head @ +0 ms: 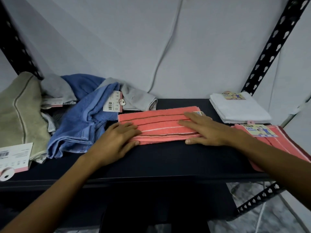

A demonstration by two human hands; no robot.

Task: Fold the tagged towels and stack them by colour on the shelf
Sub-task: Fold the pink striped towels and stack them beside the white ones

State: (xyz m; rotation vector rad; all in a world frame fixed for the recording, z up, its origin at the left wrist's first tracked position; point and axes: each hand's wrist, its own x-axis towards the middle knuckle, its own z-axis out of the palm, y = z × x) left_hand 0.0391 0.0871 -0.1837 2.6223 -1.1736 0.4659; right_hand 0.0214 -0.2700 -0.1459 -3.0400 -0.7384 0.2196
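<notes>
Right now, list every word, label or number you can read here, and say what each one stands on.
"Face Towel": card tag on the folded coral towel at right.
Card tag on the white towel: too blurred.
Tag on the coral towel under both hands: partly hidden, unreadable.
Barcode tag on the blue towel: print too small.
Barcode tag by the beige towel: too small.

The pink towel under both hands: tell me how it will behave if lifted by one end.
The pink towel is soft terry folded into a long strip, so it would probably droop and its layers fall open. It looks light, being thin and flat. Its nap likely grips the dark shelf, so the left hand and right hand could push it without much sliding.
</notes>
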